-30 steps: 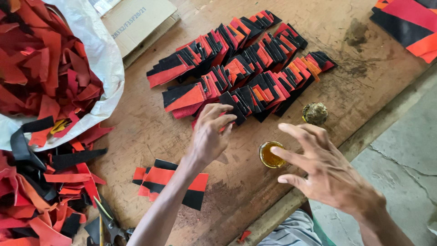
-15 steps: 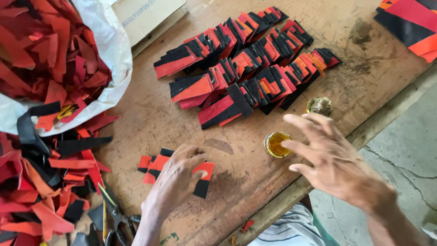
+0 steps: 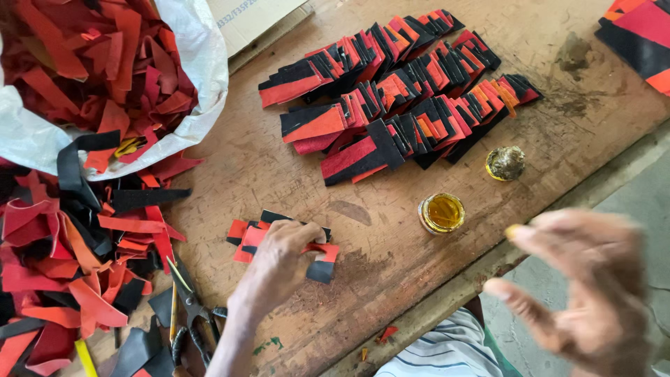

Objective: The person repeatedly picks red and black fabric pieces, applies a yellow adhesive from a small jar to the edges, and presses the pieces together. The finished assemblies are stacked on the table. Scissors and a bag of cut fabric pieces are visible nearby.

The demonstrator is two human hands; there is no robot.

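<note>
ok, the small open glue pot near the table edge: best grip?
Probably from straight above, fingertips on opposite sides of the round wall of the glue pot. It stands upright and open, with amber liquid inside, so keep it level. The sides are free: its lid lies apart.

Matt red-black cloth pieces (image 3: 279,241), rough worn wooden table (image 3: 391,272), glossy glue tin (image 3: 441,213)

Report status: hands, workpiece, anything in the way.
Left hand flat on small stack of red-and-black cut pieces. Right hand open, empty, blurred, near open glue jar. Scissors beside wrist.
</note>
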